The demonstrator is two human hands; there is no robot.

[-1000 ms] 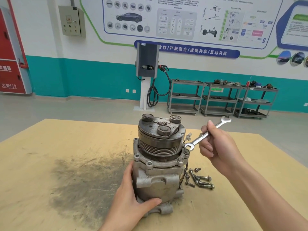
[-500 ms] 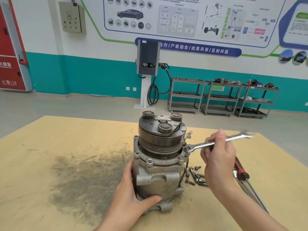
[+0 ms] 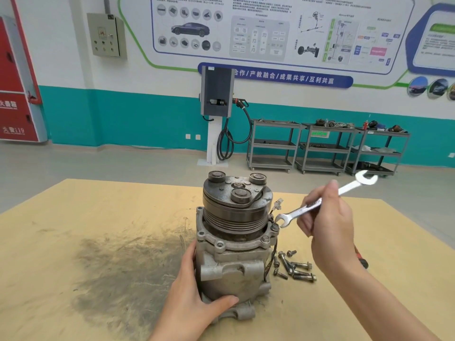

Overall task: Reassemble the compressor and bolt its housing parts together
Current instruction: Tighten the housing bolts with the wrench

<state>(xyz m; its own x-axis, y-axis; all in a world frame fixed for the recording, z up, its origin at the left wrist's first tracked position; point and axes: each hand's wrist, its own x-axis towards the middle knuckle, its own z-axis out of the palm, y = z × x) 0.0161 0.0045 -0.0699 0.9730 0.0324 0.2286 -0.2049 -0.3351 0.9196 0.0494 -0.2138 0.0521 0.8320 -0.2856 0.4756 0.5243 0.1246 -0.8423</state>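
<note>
the left hand grips the lower body of the compressor, palm against its left side and thumb laid across the front near the base. the right hand is clenched round the shank of a combination wrench, which slants up to the right; its lower open end sits at, or just above, a bolt head on the right edge of the housing flange, and contact cannot be told for certain. its other open end rises above the fingers.

the compressor stands upright near the middle of the tan surface, pulley and clutch plate uppermost. a thin wire with a small white connector hangs at the pulley's right side, close to the wrench jaw. more bolt heads show along the front of the flange.

loose bolts lie in a small heap on the surface just right of the compressor base, under the right forearm. a red-handled tool is partly hidden behind the right wrist. a dark smudged patch marks the surface to the left of the compressor.

beyond the surface stand a charging post with looped cable, grey shelf trolleys and a wall poster.
</note>
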